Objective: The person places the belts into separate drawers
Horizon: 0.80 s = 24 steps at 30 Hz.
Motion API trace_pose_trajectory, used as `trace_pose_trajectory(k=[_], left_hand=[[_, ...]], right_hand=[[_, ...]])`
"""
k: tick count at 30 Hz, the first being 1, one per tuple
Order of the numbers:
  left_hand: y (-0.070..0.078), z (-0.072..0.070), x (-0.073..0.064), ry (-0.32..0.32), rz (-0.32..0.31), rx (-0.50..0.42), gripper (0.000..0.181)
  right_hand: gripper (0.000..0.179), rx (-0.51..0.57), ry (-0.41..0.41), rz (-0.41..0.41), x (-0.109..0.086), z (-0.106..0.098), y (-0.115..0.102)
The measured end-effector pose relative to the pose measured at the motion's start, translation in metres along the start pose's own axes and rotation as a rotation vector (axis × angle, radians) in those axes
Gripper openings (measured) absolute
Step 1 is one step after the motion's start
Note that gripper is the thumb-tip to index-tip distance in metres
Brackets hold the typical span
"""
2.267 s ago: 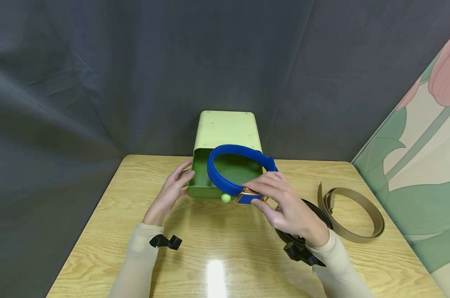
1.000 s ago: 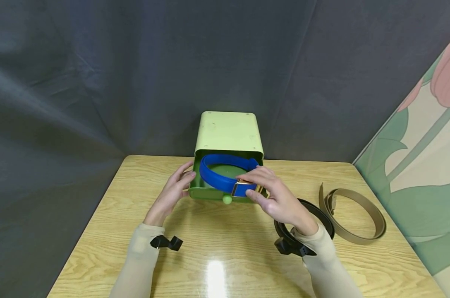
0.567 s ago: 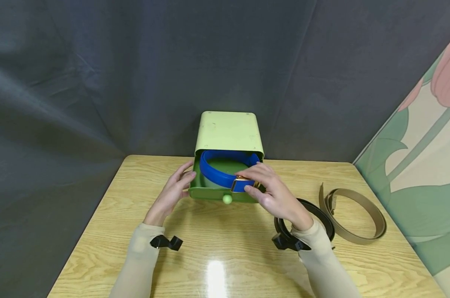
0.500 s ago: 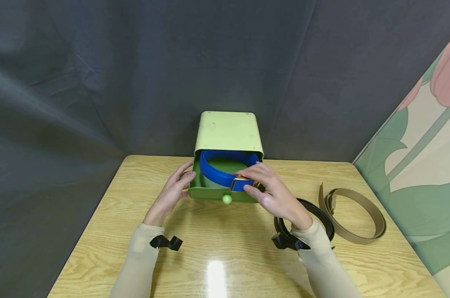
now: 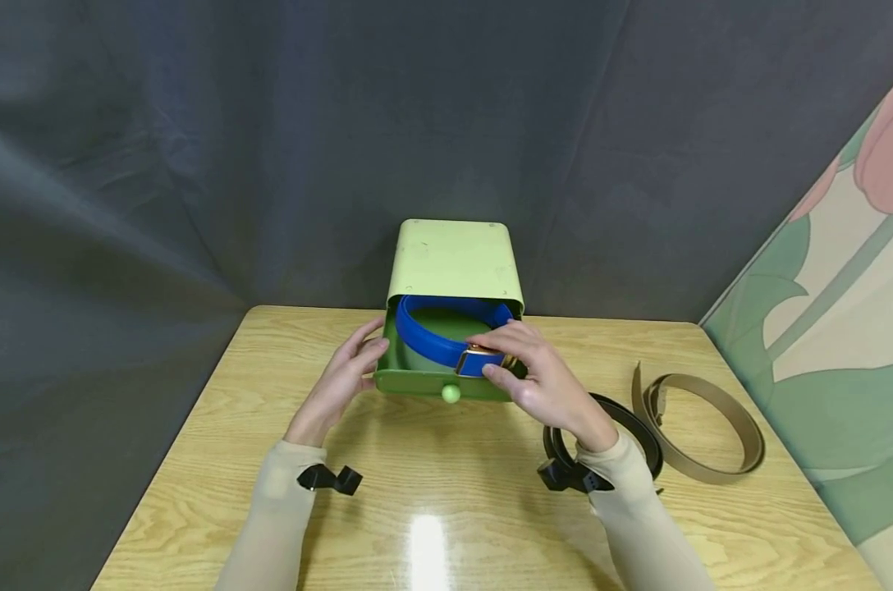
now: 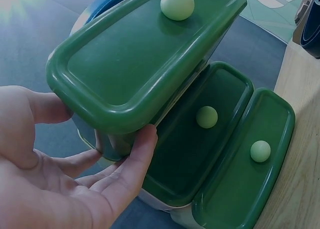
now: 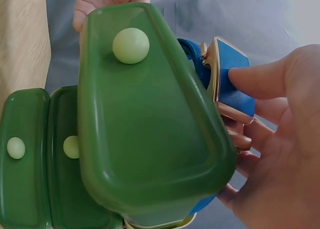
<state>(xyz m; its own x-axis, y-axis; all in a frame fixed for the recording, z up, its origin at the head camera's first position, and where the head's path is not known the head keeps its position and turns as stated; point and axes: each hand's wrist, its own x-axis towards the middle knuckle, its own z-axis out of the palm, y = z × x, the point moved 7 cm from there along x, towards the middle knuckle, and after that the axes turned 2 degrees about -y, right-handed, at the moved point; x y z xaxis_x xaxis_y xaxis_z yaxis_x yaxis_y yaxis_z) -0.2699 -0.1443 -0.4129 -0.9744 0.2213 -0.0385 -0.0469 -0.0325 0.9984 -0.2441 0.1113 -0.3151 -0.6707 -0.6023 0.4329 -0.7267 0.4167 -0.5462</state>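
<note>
A small light-green cabinet (image 5: 457,258) stands at the table's back, its green top drawer (image 5: 411,383) pulled out. My right hand (image 5: 546,382) pinches a rolled blue belt (image 5: 423,343) by its gold-edged buckle (image 7: 216,69), thumb on the blue face, fingers behind. Most of the belt's loop sits inside the drawer, and its far side reaches under the cabinet's top. The buckle end is at the drawer's front right. My left hand (image 5: 341,377) holds the drawer's left side, thumb and fingers spread around its corner in the left wrist view.
Right of the cabinet, a coiled black belt (image 5: 644,425) lies partly under my right wrist, beside a coiled tan belt (image 5: 745,435). Two lower drawers (image 6: 272,139) with round knobs show in the wrist views. A dark curtain (image 5: 446,115) hangs behind the table.
My right hand has brought the blue belt down and left, from above the drawer to inside it, and shifts only slightly in the last half second. My left hand stays at the drawer.
</note>
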Motion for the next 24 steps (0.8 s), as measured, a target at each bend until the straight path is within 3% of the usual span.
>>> trace_pose_trajectory(k=[8,24], left_hand=[[0.0002,0.0016,0.0000,-0.018,0.008,-0.002,0.065],[0.0000,0.0036,-0.0014,-0.025,0.007,-0.002,0.065]], right_hand=[[0.035,-0.041,0.074,-0.048,0.0013,0.0009,0.0042],[0.036,-0.055,0.085,-0.053,0.0021,0.0041,0.0078]])
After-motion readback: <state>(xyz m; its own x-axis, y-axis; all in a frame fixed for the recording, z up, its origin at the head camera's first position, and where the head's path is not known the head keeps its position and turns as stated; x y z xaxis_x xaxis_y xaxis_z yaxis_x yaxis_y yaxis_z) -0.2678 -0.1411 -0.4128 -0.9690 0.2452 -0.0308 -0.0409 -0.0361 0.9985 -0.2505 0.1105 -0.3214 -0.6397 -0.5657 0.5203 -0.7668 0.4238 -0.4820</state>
